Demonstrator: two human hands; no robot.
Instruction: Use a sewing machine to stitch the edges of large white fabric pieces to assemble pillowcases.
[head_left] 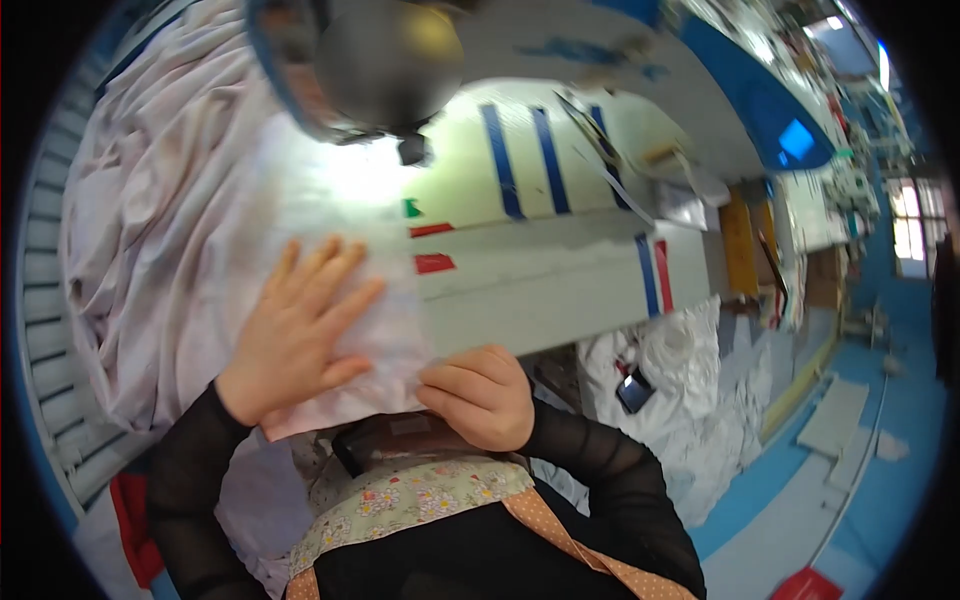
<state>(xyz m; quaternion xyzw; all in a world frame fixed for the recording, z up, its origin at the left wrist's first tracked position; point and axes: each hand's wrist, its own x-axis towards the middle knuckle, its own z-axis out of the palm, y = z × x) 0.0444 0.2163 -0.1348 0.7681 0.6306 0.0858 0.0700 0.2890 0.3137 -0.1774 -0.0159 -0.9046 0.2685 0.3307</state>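
Pale pinkish-white fabric (200, 270) is bunched in folds on the left and spread flatter under the sewing machine's (390, 70) lit needle area. My left hand (305, 330) lies on the flat part with its fingers spread. My right hand (480, 395) is closed at the fabric's right edge near me, fingers curled together over it; the fingertips are partly hidden. The sewing machine's head hangs above the far side of the fabric, blurred, and its needle cannot be made out.
Blue tape strips (548, 165) and red tape pieces (434, 263) mark the pale machine table (530, 290). Scissors (590, 130) lie toward the back. Right of the table, white cloth (690, 410) holds a dark phone (633, 390). A slatted grey surface (45, 300) borders the left.
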